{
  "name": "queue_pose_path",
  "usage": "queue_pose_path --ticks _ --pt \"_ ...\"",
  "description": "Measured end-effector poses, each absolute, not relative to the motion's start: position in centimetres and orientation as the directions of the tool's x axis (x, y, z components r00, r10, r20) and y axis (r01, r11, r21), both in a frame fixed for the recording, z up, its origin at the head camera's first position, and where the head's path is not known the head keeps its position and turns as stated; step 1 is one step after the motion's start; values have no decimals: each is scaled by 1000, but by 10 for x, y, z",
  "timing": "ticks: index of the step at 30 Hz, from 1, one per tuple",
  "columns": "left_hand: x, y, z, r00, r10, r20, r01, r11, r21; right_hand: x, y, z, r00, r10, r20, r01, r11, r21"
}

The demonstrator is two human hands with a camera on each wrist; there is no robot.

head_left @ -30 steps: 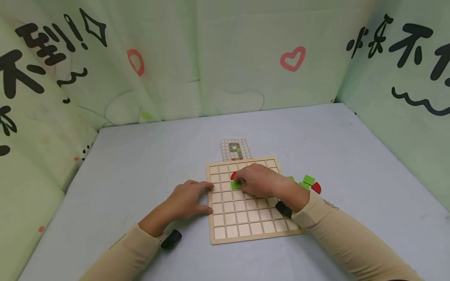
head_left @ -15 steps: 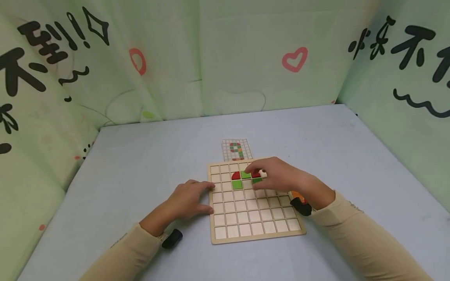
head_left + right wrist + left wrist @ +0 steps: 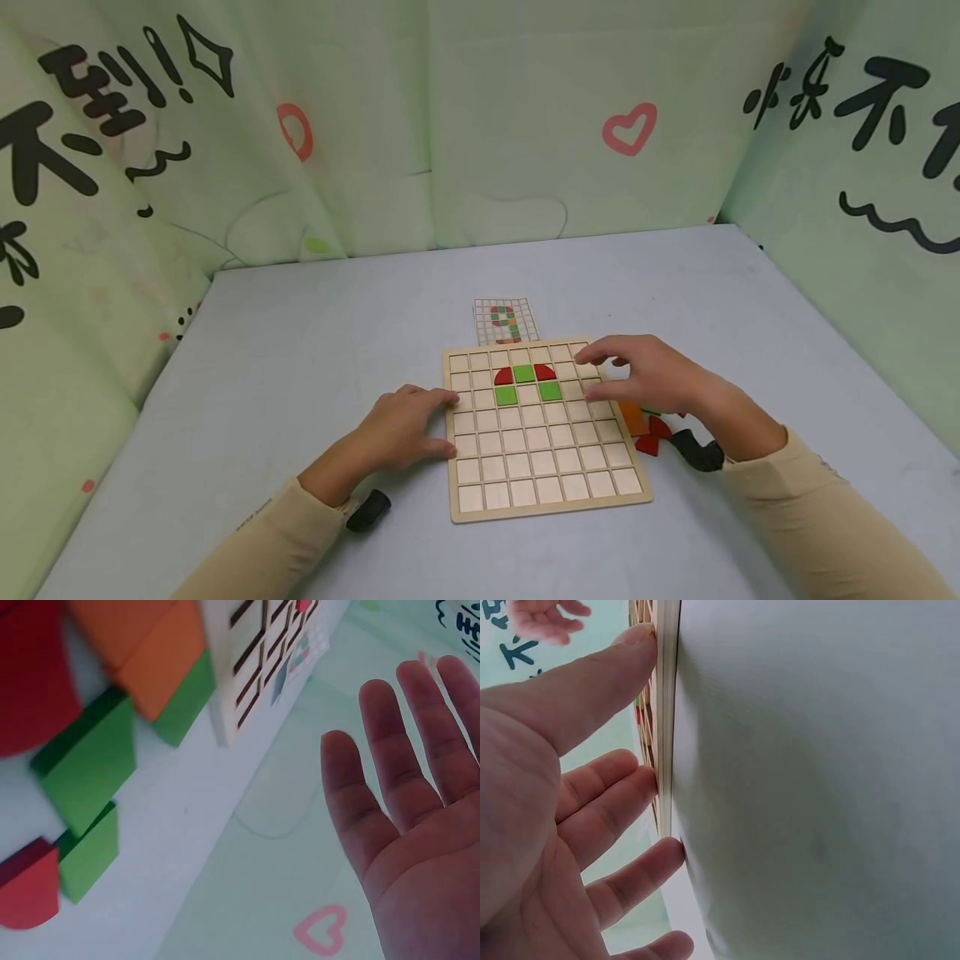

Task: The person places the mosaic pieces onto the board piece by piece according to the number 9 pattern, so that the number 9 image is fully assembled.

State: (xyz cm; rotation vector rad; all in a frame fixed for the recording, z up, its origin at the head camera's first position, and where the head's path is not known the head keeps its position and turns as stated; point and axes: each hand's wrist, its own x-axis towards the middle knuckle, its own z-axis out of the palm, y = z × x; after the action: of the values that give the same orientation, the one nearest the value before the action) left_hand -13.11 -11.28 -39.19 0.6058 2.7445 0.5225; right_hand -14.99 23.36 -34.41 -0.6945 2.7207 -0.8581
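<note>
A wooden grid board lies on the table, holding two red quarter-round pieces at either end of a green square, with a green square under each red one. My left hand touches the board's left edge with thumb and fingertips, as the left wrist view also shows at the board's side. Above the board's right edge hovers my right hand, fingers parted, holding nothing. In the right wrist view that hand has its palm and fingers spread.
Behind the board lies a card printed with a coloured grid pattern. Loose orange, red and green pieces lie right of the board, partly hidden by my right arm in the head view. A curtain surrounds the table's back and sides.
My right hand has drawn away from the coloured pieces to the board's right edge, its fingers parting. The top-row and right green pieces it covered now show. My left hand has stayed put.
</note>
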Motion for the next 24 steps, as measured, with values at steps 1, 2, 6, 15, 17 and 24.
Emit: queue_pose_path --ticks 1,2,6,15,17,24 --pt "-131 -113 -392 -872 451 -191 349 846 404 -149 237 -345 -868 -495 -41 -383 718 -581" --pt "-131 -113 -392 -872 451 -190 349 845 404 -149 240 -346 -869 -494 -34 -386 720 -577" --pt "-131 -113 -391 -871 455 -187 352 842 409 -146 252 -347 -879 -477 -23 -381 730 -568" --pt "-130 -113 -391 -869 462 -180 362 839 407 -141 278 -353 -916 -398 -48 -308 776 -551" --pt "-130 -113 -391 -869 460 -183 359 840 407 -141 282 -355 -924 -377 -58 -287 786 -548" --pt "-131 -113 -391 -869 457 -191 354 842 406 -141 294 -362 -932 -355 -73 -257 789 -558"
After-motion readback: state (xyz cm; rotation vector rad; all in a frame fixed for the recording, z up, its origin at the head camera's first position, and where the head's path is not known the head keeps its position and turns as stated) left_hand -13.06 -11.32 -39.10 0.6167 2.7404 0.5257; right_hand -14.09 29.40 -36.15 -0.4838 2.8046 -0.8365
